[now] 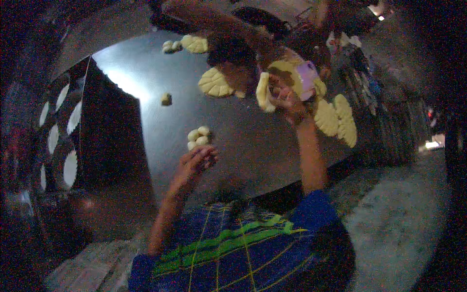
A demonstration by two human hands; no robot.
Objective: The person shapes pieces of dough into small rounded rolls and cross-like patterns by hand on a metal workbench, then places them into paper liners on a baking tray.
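Dark steel table (146, 63); left hand (197, 163) loosely curled, empty, near dough balls (198, 137); right hand (287, 100) grips pink mould (307, 80).

Blue short-sleeved shirt (243, 253), yellow and lime-green check lines; forearms bare.

Three small dough balls (198, 137) lie clustered; one lone dough lump (166, 99) sits apart.

1. Left hand (197, 160): forearm enters from 6 o'clock and extends toward 1 o'clock; fingers loosely curled, grasping nothing.
2. Right hand (287, 100): forearm rises nearly straight toward 12 o'clock; fingers bent, palm raised. Whether it grips is unclear.
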